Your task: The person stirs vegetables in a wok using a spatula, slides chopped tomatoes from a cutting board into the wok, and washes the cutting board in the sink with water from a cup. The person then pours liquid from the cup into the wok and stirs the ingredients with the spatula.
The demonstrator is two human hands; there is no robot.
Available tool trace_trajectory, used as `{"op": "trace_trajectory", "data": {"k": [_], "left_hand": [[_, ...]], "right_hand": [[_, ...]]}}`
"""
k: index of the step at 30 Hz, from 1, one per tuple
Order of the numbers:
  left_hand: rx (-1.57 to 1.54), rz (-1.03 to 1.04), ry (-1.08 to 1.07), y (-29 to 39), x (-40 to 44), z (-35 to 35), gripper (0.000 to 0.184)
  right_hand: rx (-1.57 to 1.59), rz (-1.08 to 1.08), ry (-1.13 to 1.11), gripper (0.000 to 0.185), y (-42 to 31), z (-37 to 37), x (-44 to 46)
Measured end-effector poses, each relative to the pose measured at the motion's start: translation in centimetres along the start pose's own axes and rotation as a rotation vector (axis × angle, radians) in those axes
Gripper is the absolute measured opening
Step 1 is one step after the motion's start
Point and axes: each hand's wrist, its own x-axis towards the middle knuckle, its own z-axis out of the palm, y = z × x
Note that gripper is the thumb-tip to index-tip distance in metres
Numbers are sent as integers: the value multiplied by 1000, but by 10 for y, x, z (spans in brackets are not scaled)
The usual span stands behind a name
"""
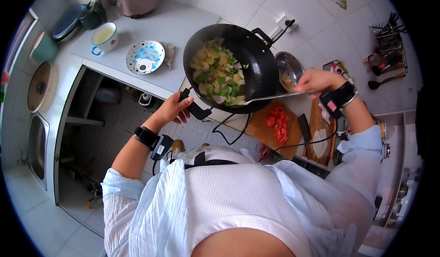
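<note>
Fingers of the right hand (312,81) are gripping a spatula (280,97); the left hand (171,110), loosely spread, is resting at the handle (200,113) of a wok (260,73), which is sitting at twelve o'clock, probably heavy, stiff, best held there.

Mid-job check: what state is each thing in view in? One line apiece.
Wok: uncovered
Vegetables: cut up, gathered to one side of the wok
Spatula: lower end among the vegetables
Right grip: closed on the spatula
Left grip: at the wok handle; closure unclear
Red pieces: cut up, on the board
Plate: face up
Cup: upright, uncovered
Lid: off the wok
</note>
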Motion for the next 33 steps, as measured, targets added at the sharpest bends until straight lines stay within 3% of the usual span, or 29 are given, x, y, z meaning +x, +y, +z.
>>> {"op": "trace_trajectory", "data": {"k": [1, 2, 3, 4, 5, 7, 9, 11, 18, 20, 25, 27, 28, 31, 33], "left_hand": [[-4, 0, 1, -1, 0, 0, 40], [-5, 0, 5, -1, 0, 0, 40], [-8, 3, 12, -2, 0, 1, 40], [-8, 5, 18, -2, 0, 1, 40], [-1, 2, 15, -2, -1, 2, 40], [-2, -4, 16, -1, -1, 2, 40], [29, -23, 18, 2, -2, 2, 40], [57, -37, 17, 4, -3, 1, 39], [11, -17, 21, 3, -4, 3, 37], [0, -18, 8, 4, -3, 2, 37], [-10, -4, 4, 2, -3, 2, 39], [-18, 4, 6, 2, -4, 2, 40], [-3, -3, 2, 2, -3, 2, 39], [25, -20, 1, 2, -3, 2, 37], [39, -30, 2, 3, -3, 1, 37]], "right_hand": [[-47, -73, -43, 25, -14, 17, 4], [-169, -349, -16, 27, -9, 34, 20], [-113, -325, 54, 27, -26, 51, 16], [-108, -537, 125, 24, -25, 66, 39], [232, -195, 59, 21, -22, 76, 45], [542, -62, 101, 15, -33, 77, 54], [765, -141, -53, 16, -12, 57, 63], [760, -189, -82, 19, 4, 42, 45], [161, -103, 229, 24, 16, 20, -32], [-261, -102, 285, 24, 12, 14, -29], [-235, -222, 563, 24, 28, 37, 53], [-186, -404, 797, 27, 35, 62, 84], [-169, -386, 873, 30, 30, 73, 93], [-287, -347, 1010, 32, 3, 101, 87], [-382, -472, 1076, 36, 15, 106, 86]]}}
